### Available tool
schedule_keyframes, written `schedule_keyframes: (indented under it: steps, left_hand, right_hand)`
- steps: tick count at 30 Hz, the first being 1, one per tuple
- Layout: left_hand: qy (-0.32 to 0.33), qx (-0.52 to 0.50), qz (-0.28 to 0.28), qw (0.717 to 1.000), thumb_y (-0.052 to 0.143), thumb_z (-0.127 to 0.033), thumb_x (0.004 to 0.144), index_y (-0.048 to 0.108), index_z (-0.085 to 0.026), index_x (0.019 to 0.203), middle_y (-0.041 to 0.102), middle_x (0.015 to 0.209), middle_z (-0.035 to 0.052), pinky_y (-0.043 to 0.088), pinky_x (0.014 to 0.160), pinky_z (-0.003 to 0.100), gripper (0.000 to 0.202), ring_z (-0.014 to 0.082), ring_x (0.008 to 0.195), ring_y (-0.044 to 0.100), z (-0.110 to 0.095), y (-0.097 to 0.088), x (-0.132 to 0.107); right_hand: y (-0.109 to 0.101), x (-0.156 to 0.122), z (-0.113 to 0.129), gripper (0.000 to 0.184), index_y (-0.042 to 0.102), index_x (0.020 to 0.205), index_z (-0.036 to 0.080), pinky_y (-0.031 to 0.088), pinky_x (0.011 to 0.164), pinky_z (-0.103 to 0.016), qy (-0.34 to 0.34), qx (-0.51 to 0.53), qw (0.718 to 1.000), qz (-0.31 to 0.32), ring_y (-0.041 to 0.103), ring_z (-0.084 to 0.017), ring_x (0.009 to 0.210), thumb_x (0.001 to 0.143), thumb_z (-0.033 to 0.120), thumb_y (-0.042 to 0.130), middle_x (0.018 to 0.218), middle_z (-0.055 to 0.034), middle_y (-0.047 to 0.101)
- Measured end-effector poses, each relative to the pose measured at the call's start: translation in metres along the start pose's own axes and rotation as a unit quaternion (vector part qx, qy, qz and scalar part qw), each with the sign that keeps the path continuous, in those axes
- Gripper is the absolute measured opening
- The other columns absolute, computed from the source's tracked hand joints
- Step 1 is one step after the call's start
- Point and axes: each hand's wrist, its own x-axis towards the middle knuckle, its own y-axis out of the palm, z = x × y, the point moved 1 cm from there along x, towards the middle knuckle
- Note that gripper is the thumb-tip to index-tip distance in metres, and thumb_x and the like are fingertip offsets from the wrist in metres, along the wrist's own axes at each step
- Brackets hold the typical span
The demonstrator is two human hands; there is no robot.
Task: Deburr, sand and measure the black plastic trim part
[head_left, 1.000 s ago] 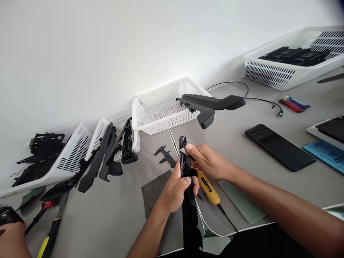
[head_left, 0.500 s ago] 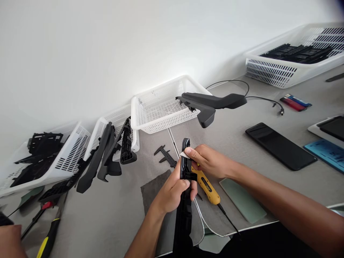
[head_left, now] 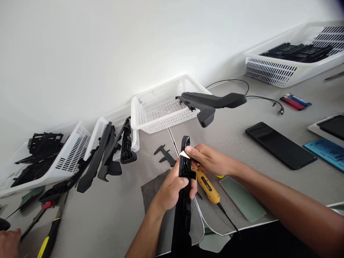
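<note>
My left hand [head_left: 172, 190] is curled round a long, ribbed black plastic strip [head_left: 183, 208], thumb on top, I guess to steady it over the grey desk [head_left: 113, 208] in front of me. My right hand [head_left: 208, 161] has a small, pale, flat pointed piece [head_left: 184, 154] pinched near the strip's far end, probably for finer control. Just right of the strip, a yellow corded handheld tool [head_left: 208, 188] lies within easy reach.

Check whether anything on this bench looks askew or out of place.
Mildly odd: dark grey parts jut over the rim of the central white basket, their ends outside rather than lying within. No spill shows.
</note>
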Motion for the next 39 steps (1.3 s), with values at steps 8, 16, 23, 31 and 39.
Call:
schedule_keyframes:
  steps: [8,16,23,31,39]
  left_hand:
    - [0.041,0.04,-0.038,0.998,0.053,-0.038,0.1,0.048,-0.021,0.126,0.06,0.068,-0.0039,0.042,0.065,0.028,0.032,0.0151,0.06,0.047,0.003,0.006,0.001]
    - [0.047,0.048,-0.048,0.997,0.05,-0.034,0.101,0.047,-0.02,0.13,0.06,0.069,-0.0039,0.042,0.065,0.027,0.032,0.0149,0.062,0.047,0.005,0.006,0.0]
    - [0.051,0.054,-0.052,0.996,0.049,-0.03,0.1,0.048,-0.02,0.131,0.061,0.07,-0.004,0.043,0.066,0.028,0.033,0.0151,0.063,0.048,0.006,0.006,0.0]
    - [0.046,0.068,-0.065,0.995,0.048,-0.028,0.1,0.046,-0.017,0.142,0.061,0.071,-0.0034,0.044,0.069,0.03,0.043,0.0159,0.065,0.05,0.003,0.009,0.001]
    - [0.047,0.073,-0.07,0.994,0.045,-0.029,0.102,0.047,-0.017,0.137,0.059,0.072,-0.0043,0.044,0.068,0.03,0.038,0.0154,0.065,0.049,0.005,0.015,0.003]
  right_hand:
    - [0.005,0.0,-0.003,0.082,0.051,0.062,0.022,0.028,0.044,-0.025,-0.016,0.054,0.996,-0.064,0.033,-0.009,0.045,0.102,0.09,0.03,0.049,0.0058,0.038]
    - [0.005,-0.001,0.002,0.084,0.052,0.059,0.021,0.032,0.048,-0.026,-0.051,-0.017,0.993,-0.105,0.038,-0.01,0.049,0.105,0.087,0.027,0.051,0.0029,0.043]
    - [0.007,-0.002,0.004,0.084,0.053,0.06,0.022,0.033,0.051,-0.028,-0.052,-0.033,0.99,-0.125,0.041,-0.012,0.05,0.106,0.086,0.025,0.051,0.0023,0.045]
    - [0.009,-0.001,0.003,0.08,0.04,0.058,0.024,0.032,0.054,-0.028,-0.079,-0.101,0.979,-0.161,0.038,-0.011,0.051,0.108,0.082,0.022,0.054,0.0021,0.044]
    - [0.016,-0.001,0.001,0.077,0.033,0.06,0.025,0.027,0.054,-0.03,-0.064,-0.176,0.958,-0.216,0.035,-0.012,0.05,0.108,0.083,0.016,0.053,0.0018,0.042]
